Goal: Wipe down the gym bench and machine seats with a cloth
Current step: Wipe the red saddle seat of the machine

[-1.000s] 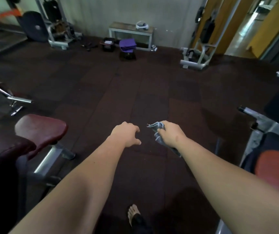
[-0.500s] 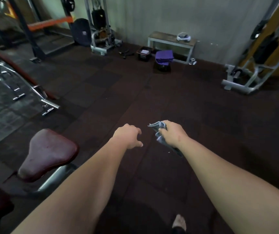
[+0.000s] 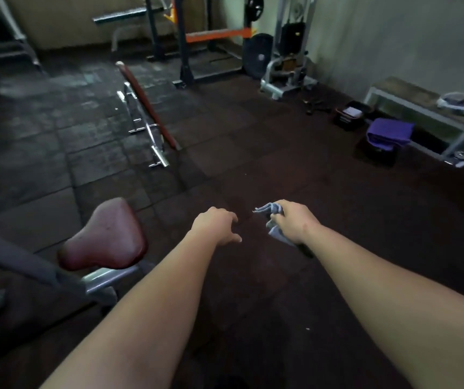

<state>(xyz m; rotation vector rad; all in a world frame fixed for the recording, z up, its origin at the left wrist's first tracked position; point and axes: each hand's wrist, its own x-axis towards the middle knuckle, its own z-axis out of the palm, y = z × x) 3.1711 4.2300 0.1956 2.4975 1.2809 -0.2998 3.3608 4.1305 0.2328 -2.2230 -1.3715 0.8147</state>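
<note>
Right hand (image 3: 295,221) gripped the cloth (image 3: 272,211), fingers curled round the bunched grey-blue fabric; one fold stuck out forward past the knuckles and another hung below the palm. Left hand (image 3: 215,228) held nothing, its fingers loosely curled and its thumb apart, just beside the right hand and clear of the cloth. Both hands were raised over the dark floor (image 3: 253,169), forearms extended. The cloth touched no equipment. A dark red padded seat (image 3: 104,237) stood at lower left on a grey metal support, near the left forearm and apart from both hands. Further back on the left, a slant bench (image 3: 149,108) with a red pad and a chrome frame rested on the floor, well apart from the hands. A rack (image 3: 216,35) with an orange crossbar and a cable machine (image 3: 289,66) stood along the far edge of the floor. Against the right wall stood a wooden bench (image 3: 410,92) with a white object (image 3: 456,103) at its right end; what the object was could not be told. A purple towel (image 3: 389,133) lay on a black box (image 3: 376,155) on the floor in front of that bench.
</note>
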